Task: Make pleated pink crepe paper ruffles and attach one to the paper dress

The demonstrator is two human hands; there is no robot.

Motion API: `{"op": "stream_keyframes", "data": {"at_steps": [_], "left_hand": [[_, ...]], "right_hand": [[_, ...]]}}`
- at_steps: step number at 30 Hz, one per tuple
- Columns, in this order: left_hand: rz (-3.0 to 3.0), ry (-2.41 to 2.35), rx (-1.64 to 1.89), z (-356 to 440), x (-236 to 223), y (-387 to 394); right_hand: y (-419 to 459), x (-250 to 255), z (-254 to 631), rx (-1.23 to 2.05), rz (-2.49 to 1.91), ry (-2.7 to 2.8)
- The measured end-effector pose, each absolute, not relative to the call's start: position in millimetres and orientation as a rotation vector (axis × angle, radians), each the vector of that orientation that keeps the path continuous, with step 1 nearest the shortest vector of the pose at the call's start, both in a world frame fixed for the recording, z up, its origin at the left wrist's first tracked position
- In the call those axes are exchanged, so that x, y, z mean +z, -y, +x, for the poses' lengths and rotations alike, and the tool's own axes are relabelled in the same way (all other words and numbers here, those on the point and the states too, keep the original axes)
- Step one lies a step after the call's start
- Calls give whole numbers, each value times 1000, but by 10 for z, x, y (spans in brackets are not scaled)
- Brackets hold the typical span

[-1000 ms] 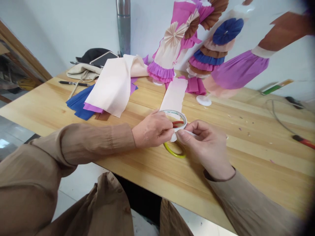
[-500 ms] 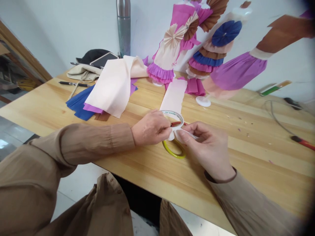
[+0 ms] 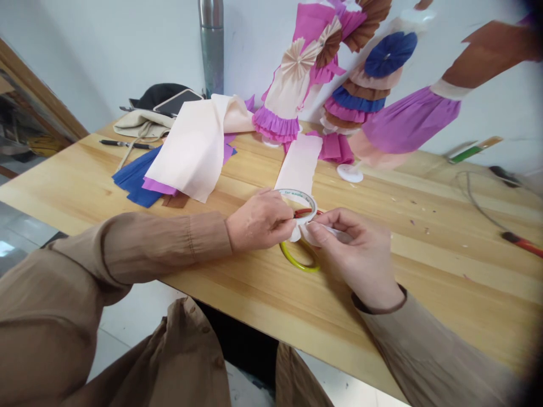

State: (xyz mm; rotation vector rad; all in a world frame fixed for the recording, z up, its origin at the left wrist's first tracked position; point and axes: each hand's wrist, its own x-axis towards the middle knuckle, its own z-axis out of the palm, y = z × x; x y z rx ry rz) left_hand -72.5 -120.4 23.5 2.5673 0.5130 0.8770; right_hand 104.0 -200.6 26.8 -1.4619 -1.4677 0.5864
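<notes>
My left hand [image 3: 265,219] is closed around the near left side of a roll of white tape [image 3: 314,210] with printing on its inner ring. To the right of the roll, my right hand [image 3: 358,249] pinches the loose white end of the tape [image 3: 339,234] between thumb and fingers. Both sets of fingertips are close together at the roll's near edge. Beneath them on the table lie scissors [image 3: 299,265] with a yellow and a red handle loop; their blades are hidden. Just beyond the roll is a pale pink paper strip [image 3: 299,164].
Pale, blue and purple paper sheets [image 3: 186,152] lie at the left near a pen [image 3: 123,144] and a cloth pouch [image 3: 142,123]. Paper-dressed figures [image 3: 280,102] and a metal bottle [image 3: 211,51] stand along the wall. A red-handled tool [image 3: 524,244] with a cable lies at right.
My right thumb and fingers have shifted slightly, and more of the white tape end shows behind them. My left hand and the roll stay almost still.
</notes>
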Motion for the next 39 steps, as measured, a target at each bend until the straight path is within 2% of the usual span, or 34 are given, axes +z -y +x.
{"op": "stream_keyframes", "data": {"at_steps": [16,23,34,36,39], "left_hand": [[2625,-508,795,-737,262,1225],[2619,-439,764,-742,254,1136],[1995,-749,1279,-857,322,1173],[1785,-779,1102,-804,309,1220],[1495,-664,656,-729,290,1307]], "right_hand": [[1983,275,1033,615,-1473,1379],[1991,270,1050,895,-1377,1476],[1926,293,1094,840,-1314,1065],[1919,295,1094,871,-1293,1014],[1946,307,1042,905,-1262,988]]}}
